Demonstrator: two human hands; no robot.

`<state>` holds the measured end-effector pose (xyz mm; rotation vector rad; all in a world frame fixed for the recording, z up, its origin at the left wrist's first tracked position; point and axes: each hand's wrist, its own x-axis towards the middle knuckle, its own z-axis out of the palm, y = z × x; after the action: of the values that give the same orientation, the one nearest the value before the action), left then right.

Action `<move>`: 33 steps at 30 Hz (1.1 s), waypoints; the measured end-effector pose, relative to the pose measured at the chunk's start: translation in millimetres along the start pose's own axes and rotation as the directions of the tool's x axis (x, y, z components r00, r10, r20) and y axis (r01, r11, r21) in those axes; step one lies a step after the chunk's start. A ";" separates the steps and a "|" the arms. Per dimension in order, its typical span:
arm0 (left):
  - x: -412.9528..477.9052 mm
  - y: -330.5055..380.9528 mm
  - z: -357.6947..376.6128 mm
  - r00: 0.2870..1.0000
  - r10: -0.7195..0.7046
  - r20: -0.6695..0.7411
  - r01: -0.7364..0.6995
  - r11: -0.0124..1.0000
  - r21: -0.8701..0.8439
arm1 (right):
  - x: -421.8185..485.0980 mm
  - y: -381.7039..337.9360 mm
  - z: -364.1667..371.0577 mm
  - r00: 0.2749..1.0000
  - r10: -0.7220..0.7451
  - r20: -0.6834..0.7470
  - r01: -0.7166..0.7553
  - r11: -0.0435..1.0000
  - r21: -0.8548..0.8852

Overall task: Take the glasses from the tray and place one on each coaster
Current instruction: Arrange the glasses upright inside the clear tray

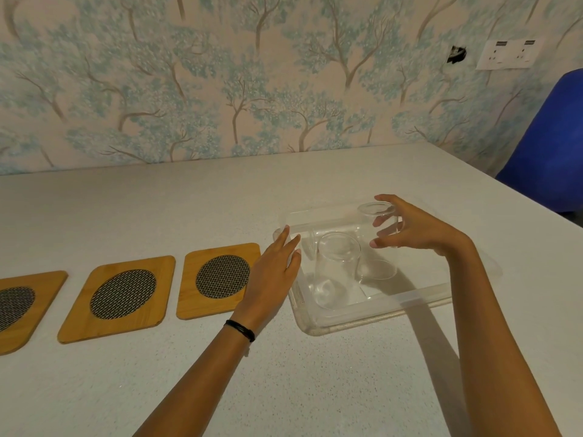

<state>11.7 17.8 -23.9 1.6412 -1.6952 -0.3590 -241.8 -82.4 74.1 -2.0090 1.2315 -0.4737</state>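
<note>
Toward the right side of the pale speckled countertop (315, 389) sits the clear rectangular plastic tray (372, 313), and both my hands are at it. My right hand (416, 228) is curled around the far clear drinking glass (380, 220), thumb underneath on the near side and fingers (386, 200) arched over the rim; it looks closed on the glass, though whether the glass has left the tray floor I cannot tell. My left hand (271, 272) lies flat and open, holding nothing, its fingertips at the tray's left wall as if steadying it.

Nearer to me in the tray stands another clear glass (337, 266), upright and close beside the one I am gripping. More clear glass shows around it, but I cannot separate the shapes.

To the left, three square wooden coasters with round woven-mesh centres lie in a row, all bare: the nearest coaster (217, 279) just beside my left hand, the middle coaster (121, 298), and the far-left coaster (19, 307), cut off by the frame edge.

I judge the main risk to be clipping the neighbouring glass as I carry mine out leftward over it; everything is transparent, so edges are hard to read. A smooth wall pinched near the rim could also slip, and the light tray might skid if my left hand lets go.
</note>
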 end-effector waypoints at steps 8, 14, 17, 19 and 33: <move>-0.1 -0.7 0.7 1.000 0.015 -0.015 -0.015 1.000 0.004 | 1.5 5.5 0.5 1.000 -0.016 0.016 0.016 1.000 -0.019; 0.2 -0.9 0.9 1.000 0.018 -0.019 -0.018 1.000 0.000 | -3.2 4.8 -2.2 0.999 -0.023 0.044 0.023 1.000 -0.006; 0.2 -0.8 0.9 1.000 0.014 -0.024 -0.013 1.000 0.011 | -7.4 4.3 -6.8 0.996 -0.004 0.088 0.005 1.000 -0.010; -0.1 -0.8 1.1 1.000 0.016 -0.023 -0.016 1.000 0.009 | -11.1 4.0 -10.1 0.993 0.013 0.114 -0.011 1.000 -0.024; -0.5 1.3 0.4 1.000 0.008 -0.019 -0.008 1.000 0.009 | -24.8 -6.0 -22.7 0.967 0.064 0.248 -0.059 0.998 -0.030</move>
<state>10.4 18.3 -23.5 1.6383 -1.6911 -0.3316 -264.2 -67.7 95.2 -1.9735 1.1429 -0.1704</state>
